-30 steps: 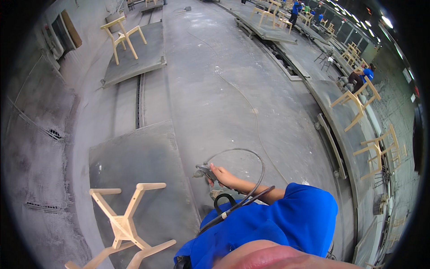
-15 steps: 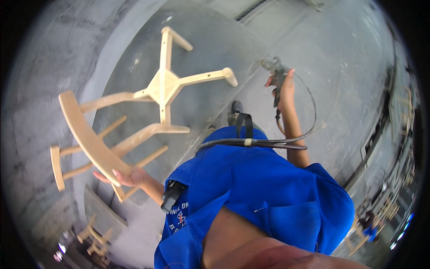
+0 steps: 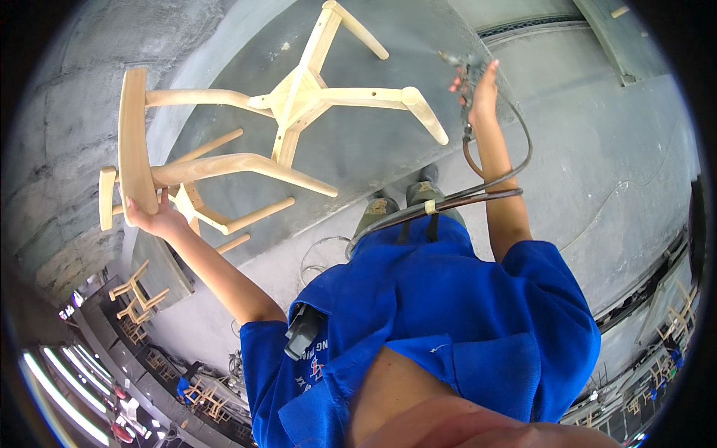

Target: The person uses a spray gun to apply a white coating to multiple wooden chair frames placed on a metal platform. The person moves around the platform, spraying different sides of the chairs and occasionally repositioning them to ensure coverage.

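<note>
"over the grey platform (image 3: 373, 153), what do we have?"

"the chair frame (image 3: 295, 95), ahead and to our left; whether its feet bear on the platform, we cannot tell. our left hand (image 3: 155, 218) pinches the lower end of its curved back rail (image 3: 134, 142) between thumb and fingers."

"and our right hand (image 3: 483, 97)?"

"wrapped around a spray gun (image 3: 464, 81), apart from the wood, nozzle turned toward the frame."

"how do we do this well?"

"we'd judge a firm hold at the rail's very end best, leaving most of the wood uncovered. the gun probably wants an even gap and a smooth sweep. the hose (image 3: 418, 213) crosses our waist, so we should give it slack, clear of the legs. a second frame (image 3: 202, 210) sits close by the rail; we mustn't knock it."

"how does our frame look?"

"pale and smooth, with bent legs meeting at a diamond-shaped centre and small dark holes in the crosspieces. we see no break in it."
</note>
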Tool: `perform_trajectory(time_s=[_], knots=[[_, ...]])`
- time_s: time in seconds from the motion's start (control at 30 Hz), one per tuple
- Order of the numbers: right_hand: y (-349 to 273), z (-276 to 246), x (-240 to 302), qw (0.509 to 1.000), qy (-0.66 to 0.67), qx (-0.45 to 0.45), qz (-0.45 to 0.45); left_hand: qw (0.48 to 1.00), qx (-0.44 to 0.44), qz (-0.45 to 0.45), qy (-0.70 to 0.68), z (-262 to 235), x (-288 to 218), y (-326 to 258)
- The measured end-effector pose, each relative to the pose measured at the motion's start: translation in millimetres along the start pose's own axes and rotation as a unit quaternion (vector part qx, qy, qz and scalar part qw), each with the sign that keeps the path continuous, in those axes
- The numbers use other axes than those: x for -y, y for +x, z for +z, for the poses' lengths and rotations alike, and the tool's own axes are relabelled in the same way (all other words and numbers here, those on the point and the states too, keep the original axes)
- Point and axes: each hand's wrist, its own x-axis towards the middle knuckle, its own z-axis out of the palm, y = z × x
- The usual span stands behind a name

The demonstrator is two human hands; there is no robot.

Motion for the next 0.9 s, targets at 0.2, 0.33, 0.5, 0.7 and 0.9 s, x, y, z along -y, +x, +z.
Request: perform_trajectory(time_s=[0.2,0.33,0.5,0.7,0.9], knots=[[-14,-75,-75,0.997,-0.03,-0.072,0.016,1.0,0.011,0.004,0.01,1,8,21],[-55,-118,-85,0.991,-0.069,-0.114,0.012,0.997,0.033,0.064,0.037,17,14,49],[-112,-103,-46,0.983,-0.149,-0.092,-0.055,0.984,0.08,0.161,-0.009,50,44,129],[-210,-50,13,0.973,0.047,0.048,-0.221,0.99,0.103,0.093,0.011,77,72,224],[-263,-60,-27,0.992,0.036,-0.051,-0.11,0.99,0.112,0.089,-0.021,94,85,253]])
